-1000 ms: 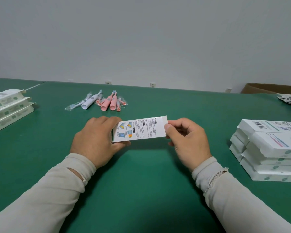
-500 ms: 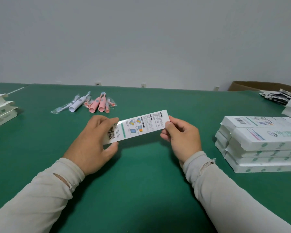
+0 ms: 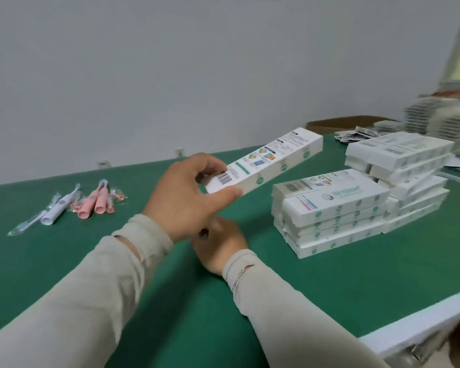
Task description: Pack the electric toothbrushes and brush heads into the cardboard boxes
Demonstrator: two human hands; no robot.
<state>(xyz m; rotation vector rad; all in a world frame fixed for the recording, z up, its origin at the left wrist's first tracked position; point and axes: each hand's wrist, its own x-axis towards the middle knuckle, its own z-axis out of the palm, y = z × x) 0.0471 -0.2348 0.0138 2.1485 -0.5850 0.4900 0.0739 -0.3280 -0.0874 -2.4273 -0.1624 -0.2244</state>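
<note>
The left hand (image 3: pixel 186 200) pinches one box (image 3: pixel 266 162) by its end, probably to add it to the stack (image 3: pixel 329 208). The right hand (image 3: pixel 219 245) rests loose on the table (image 3: pixel 329 282).

Pale wall (image 3: pixel 170 75) behind green table (image 3: pixel 329 282)

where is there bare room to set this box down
Bare green table in front of the near stack, and between the toothbrushes and the left hand holding the box. Crowded at far right: box stacks, side by side.
</note>
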